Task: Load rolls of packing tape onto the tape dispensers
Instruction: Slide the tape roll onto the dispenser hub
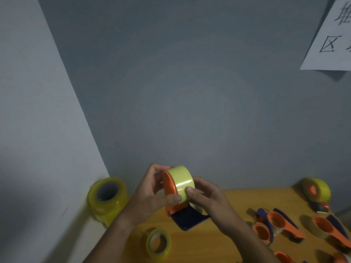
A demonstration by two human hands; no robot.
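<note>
I hold an orange and dark blue tape dispenser (187, 217) up above the wooden table (237, 200), with a yellowish roll of packing tape (182, 179) seated on its orange hub. My left hand (152, 194) grips the dispenser's orange side, thumb on the roll's edge. My right hand (207, 198) holds the other side, thumb pressing on the tape's outer face. A thin loose roll (158, 243) lies on the table below. A tall stack of rolls (107, 198) stands at the left corner.
Several empty orange and blue dispensers (269, 224) lie on the table's right side. A loaded dispenser (317, 192) sits at the back right. Grey walls close in behind and to the left; a paper sign (332, 35) hangs at top right.
</note>
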